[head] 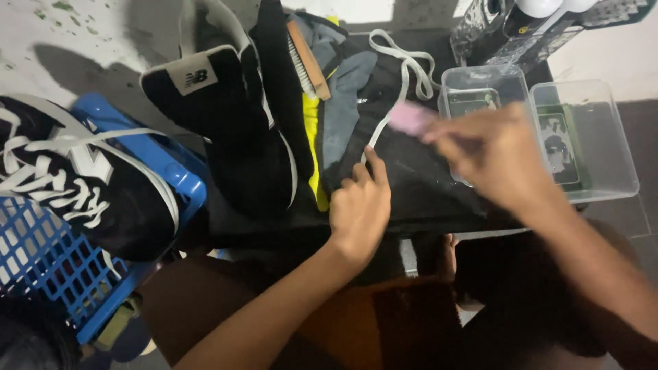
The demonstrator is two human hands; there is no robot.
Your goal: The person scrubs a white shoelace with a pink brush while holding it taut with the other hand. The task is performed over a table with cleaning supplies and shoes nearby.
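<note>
1. My left hand (360, 209), mid-frame, pins one end of the white shoelace (406, 75) with flat fingers against the black cloth (418, 185).
2. The lace runs up and right from that hand towards the upper middle.
3. My right hand (497, 157), blurred, pinches a pink brush (410, 118) over the lace, nearer its middle.
4. Clear tubs (603, 137) sit right of it.

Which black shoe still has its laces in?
The black shoe in the blue basket has white laces. The other shoe, on the dark cloth, shows none.
</note>
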